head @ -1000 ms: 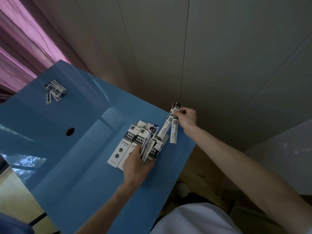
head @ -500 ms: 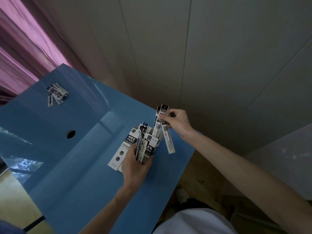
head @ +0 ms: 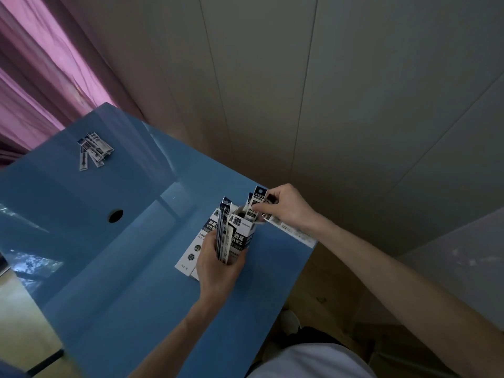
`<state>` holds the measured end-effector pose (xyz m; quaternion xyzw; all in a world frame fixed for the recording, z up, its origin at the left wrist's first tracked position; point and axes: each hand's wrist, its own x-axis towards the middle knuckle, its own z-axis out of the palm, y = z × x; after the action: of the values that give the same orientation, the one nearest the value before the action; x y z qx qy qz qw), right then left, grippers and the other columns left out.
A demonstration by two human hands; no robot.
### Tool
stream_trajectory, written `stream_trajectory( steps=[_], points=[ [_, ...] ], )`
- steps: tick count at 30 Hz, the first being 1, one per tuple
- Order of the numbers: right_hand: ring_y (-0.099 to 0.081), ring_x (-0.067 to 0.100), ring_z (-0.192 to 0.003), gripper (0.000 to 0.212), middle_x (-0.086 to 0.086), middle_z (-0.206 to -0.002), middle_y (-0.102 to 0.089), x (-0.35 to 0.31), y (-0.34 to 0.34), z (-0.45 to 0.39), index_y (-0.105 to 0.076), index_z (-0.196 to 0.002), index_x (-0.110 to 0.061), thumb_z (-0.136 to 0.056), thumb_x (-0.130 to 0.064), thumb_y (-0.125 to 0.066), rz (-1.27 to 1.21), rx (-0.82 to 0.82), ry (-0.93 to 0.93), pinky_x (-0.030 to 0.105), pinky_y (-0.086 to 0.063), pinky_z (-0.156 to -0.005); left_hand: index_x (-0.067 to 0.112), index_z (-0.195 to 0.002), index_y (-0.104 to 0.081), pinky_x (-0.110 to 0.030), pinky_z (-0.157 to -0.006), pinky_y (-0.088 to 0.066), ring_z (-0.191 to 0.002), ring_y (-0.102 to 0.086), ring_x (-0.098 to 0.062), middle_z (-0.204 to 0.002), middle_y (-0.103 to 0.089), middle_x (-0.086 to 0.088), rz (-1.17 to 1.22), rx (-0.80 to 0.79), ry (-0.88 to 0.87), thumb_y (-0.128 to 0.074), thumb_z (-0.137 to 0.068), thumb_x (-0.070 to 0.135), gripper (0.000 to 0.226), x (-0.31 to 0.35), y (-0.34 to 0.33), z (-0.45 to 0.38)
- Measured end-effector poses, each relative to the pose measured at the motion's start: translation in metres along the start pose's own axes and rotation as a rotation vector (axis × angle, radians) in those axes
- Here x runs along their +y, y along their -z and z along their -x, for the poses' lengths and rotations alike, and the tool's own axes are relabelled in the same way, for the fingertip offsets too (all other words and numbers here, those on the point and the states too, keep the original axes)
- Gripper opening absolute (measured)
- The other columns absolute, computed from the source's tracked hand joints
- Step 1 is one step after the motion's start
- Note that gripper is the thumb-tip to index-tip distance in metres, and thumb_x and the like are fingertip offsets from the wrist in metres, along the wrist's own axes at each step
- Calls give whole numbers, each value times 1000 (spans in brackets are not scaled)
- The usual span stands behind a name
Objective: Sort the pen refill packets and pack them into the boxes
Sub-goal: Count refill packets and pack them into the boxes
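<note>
My left hand grips an upright white-and-dark box together with a bundle of refill packets pressed against its side. The box's top is open. My right hand pinches a few refill packets and holds their lower ends in the box's mouth; one more packet sticks out under the wrist toward the table's right edge. A second box lies flat on the blue table just left of the held one. A small pile of loose packets lies at the far left corner.
A round hole opens in the table's top left of the boxes. Pink curtains hang at the left, a pale panelled wall stands behind. The table's right edge runs close to my right wrist, with wooden floor below.
My right hand has carried its packets left and down from above the table's edge to the open top of the box. My left hand has tilted the box upright.
</note>
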<state>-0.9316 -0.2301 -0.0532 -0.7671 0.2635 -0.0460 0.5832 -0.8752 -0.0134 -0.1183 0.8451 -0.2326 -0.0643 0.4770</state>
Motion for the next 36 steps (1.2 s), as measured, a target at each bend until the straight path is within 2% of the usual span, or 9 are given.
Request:
stream_trajectory(
  steps=[9,13,15,17,19,21,26,32,36],
  points=[
    [-45,-1,-47,6,-13,-58,-63,8,-11,0,-77,-86,-21,-89,-25,-80,24,74,66,17,-35,-48,33,-111,-55,-33,-76,-56,-93,-63,-2,-99,-64,22,27,-5,-10,-90,-74,26,51,1,3,0],
    [-40,2,-47,20,-13,-57,-60,-4,-3,-6,-80,-94,-18,-84,-34,-84,19,-76,-104,18,-31,-45,35,-112,-54,-36,-76,-56,-93,-63,-3,-100,-64,20,7,-9,-36,-89,-74,26,52,0,2,0],
    [-38,5,-51,25,-10,-62,-58,-7,3,-8,-80,-97,-23,-82,-42,-84,15,-143,-170,21,-29,-46,36,-112,-54,-39,-77,-57,-93,-63,-5,-100,-63,20,1,-15,-41,-89,-74,27,53,0,2,-1],
    [-45,4,-56,25,-9,-72,-65,-7,7,-10,-80,-98,-24,-84,-45,-81,3,-107,-144,21,-34,-49,35,-113,-54,-40,-77,-57,-94,-64,-6,-101,-64,19,1,-17,-53,-89,-74,28,53,-1,3,-3],
    [-61,4,-76,21,-11,-89,-74,-2,9,-13,-79,-100,-24,-86,-40,-80,67,11,-52,23,-45,-63,33,-116,-55,-37,-78,-57,-95,-63,-6,-103,-64,19,-5,-19,-74,-90,-74,28,54,-1,4,-3],
    [-65,6,-96,19,-11,-100,-75,4,11,-15,-79,-103,-24,-87,-34,-80,202,103,26,25,-45,-77,31,-118,-55,-30,-78,-54,-95,-62,-4,-104,-63,19,-14,-23,-93,-90,-75,27,55,-1,4,-3],
    [-58,0,-75,14,-15,-83,-69,4,8,-12,-79,-99,-20,-87,-28,-80,372,81,87,24,-40,-64,26,-116,-58,-4,-75,-41,-91,-57,3,-104,-63,19,-49,-46,-96,-91,-73,24,54,-1,4,0],
    [-52,6,-58,10,-3,-75,-72,2,4,-14,-79,-88,-13,-85,-22,-80,310,-162,-101,26,-39,-54,27,-120,-58,-19,-78,-49,-95,-61,-2,-108,-65,16,-33,-91,-127,-89,-75,25,54,0,4,7],
    [-63,1,-78,11,-9,-89,-74,-3,14,-7,-79,-100,-18,-91,-21,-74,144,19,-1,19,-44,-68,24,-118,-60,-20,-76,-47,-93,-60,-1,-104,-65,18,-35,-86,-98,-89,-75,27,52,-2,6,7]
  ],
)
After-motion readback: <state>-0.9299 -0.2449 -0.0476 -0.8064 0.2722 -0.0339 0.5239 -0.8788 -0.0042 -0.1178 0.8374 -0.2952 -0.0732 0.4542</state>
